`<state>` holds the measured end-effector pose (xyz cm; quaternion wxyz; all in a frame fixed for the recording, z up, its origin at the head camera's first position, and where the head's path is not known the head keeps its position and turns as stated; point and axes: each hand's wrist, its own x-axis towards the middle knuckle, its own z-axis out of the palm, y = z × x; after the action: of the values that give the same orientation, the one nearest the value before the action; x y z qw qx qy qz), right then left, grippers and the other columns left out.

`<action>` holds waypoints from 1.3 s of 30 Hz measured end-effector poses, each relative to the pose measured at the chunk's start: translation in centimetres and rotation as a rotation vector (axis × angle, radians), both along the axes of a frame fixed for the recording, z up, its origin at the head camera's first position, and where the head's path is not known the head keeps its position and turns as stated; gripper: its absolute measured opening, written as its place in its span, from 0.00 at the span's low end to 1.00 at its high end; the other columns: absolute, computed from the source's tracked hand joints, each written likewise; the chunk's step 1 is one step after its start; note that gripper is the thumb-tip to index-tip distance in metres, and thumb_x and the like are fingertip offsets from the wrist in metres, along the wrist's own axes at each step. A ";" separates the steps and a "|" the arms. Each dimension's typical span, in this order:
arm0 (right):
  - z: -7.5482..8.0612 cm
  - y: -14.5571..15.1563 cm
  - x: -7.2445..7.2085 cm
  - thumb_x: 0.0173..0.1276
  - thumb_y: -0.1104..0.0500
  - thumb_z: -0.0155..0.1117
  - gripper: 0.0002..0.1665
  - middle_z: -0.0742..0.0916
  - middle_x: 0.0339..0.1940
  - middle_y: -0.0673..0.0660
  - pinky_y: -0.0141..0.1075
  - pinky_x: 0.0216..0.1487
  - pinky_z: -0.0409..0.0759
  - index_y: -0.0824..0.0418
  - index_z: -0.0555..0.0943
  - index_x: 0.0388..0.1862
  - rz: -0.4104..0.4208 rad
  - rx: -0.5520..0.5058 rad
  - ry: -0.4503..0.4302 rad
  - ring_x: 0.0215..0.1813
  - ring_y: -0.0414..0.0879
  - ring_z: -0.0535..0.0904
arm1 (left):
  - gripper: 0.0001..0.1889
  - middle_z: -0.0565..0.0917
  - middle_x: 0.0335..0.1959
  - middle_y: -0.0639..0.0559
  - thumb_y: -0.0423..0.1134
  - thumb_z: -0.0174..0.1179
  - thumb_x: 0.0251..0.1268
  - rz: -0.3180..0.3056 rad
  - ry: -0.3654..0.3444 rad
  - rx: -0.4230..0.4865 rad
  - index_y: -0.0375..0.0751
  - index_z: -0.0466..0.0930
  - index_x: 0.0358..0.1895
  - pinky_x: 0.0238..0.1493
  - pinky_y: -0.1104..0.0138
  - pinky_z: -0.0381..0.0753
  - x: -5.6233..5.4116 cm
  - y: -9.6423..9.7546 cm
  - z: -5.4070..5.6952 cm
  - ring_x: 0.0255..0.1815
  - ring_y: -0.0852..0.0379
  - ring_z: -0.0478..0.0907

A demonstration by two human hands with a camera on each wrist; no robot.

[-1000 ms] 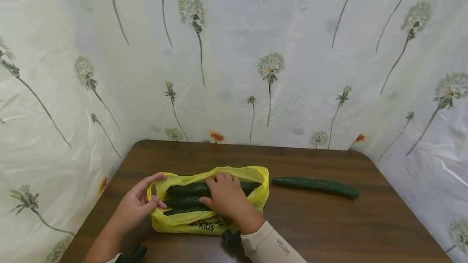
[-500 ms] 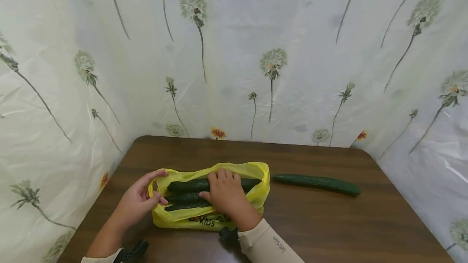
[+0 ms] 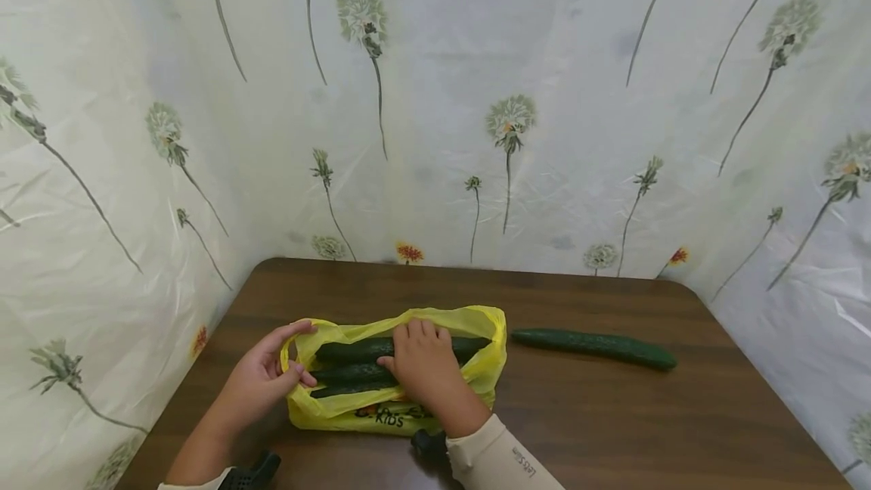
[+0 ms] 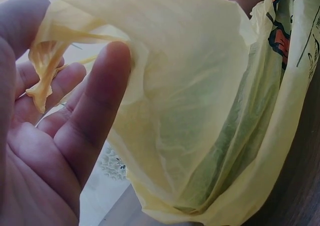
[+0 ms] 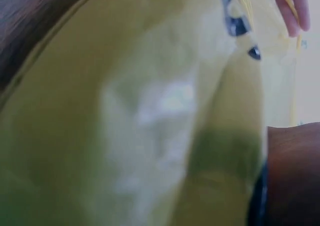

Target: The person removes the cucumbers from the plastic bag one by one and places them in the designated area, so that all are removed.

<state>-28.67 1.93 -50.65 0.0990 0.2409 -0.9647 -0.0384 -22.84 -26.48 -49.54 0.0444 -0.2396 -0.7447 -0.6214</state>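
A yellow plastic bag (image 3: 388,422) with dark printing lies on the table, its mouth spread upward. Inside it several dark green cucumbers (image 3: 354,351) lie side by side. My left hand (image 3: 261,373) holds the bag's left rim; in the left wrist view the thin plastic hangs over the fingers (image 4: 95,105). My right hand (image 3: 427,365) reaches into the bag, its fingers over the rearmost cucumber and the thumb on the near side. Another cucumber (image 3: 592,346) lies outside, just right of the bag. In the right wrist view, bag plastic (image 5: 140,110) covers most of the picture.
The brown wooden table (image 3: 612,429) has rounded far corners. A white curtain (image 3: 435,97) printed with dandelions surrounds it at the back and sides. Black wrist devices (image 3: 252,471) sit at both wrists, close to the table's surface.
Both hands keep nearly the same place on the bag and cucumbers. The whole head view shifts slightly.
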 end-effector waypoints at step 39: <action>1.2 2.0 1.2 0.75 0.28 0.55 0.30 0.74 0.41 0.52 0.40 0.39 0.62 0.54 0.73 0.48 0.064 -0.048 0.016 0.38 0.47 0.64 | 0.31 0.71 0.71 0.58 0.17 0.53 0.72 0.007 0.005 0.018 0.30 0.61 0.77 0.27 0.68 0.87 0.0 -0.4 0.1 0.36 0.54 0.90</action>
<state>-27.45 3.92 -49.42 0.1135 0.2689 -0.9564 -0.0139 -22.87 -26.84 -49.46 0.0506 -0.2379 -0.7399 -0.6272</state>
